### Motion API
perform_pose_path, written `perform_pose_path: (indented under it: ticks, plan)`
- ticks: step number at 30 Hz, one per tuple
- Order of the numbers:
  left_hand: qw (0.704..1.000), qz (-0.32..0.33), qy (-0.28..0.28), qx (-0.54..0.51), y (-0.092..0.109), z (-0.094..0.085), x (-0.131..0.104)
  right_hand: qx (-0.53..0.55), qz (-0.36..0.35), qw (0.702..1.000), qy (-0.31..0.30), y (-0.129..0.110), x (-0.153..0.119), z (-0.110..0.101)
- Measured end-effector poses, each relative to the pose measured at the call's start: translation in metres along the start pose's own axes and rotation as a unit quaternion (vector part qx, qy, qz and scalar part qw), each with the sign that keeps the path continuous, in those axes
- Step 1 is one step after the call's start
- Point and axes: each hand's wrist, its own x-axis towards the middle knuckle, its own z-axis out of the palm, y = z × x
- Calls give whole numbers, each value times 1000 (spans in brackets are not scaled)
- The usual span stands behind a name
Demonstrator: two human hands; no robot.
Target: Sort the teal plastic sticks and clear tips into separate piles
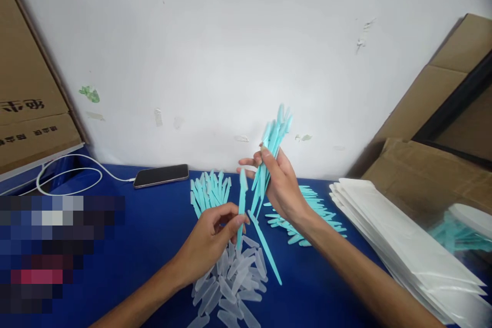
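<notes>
My left hand [215,230] pinches a single turquoise eyebrow razor [242,200] upright, with a translucent cap on its upper end. In my right hand [284,182] is a bundle of similar razors [273,138], fanned upward, their tips looking capped. A loose razor [265,248] slants between the hands, apparently lying on the table. Under my left hand spreads a heap of clear caps [234,282]. Beyond it lies a group of razors [209,192] with pale tips. Another pile of razors [319,215] is partly hidden behind my right forearm.
The table [154,246] is blue and meets a white wall [230,51]. A phone [161,176] on a white cable [102,166] lies at the back left. White envelopes or bags [400,246] are stacked at right, beside cardboard [415,174]. A cardboard box [34,77] stands left.
</notes>
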Motion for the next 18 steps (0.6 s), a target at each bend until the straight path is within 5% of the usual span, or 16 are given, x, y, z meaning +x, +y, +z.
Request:
perform_pose_path:
  ticks: [4,10,14,18]
  plan:
    - [997,-10,71,2,-1,-5,4,-23,45,999,9,6,3,-12]
    - [986,-4,157,58,-7,-13,8,-86,142,982,-90,29,-22,2]
    - [981,17,147,126,-11,-11,4,-107,170,977,-71,32,-28,7]
    - [955,81,137,249,-10,-15,3,-285,168,940,-84,11,-17,-15]
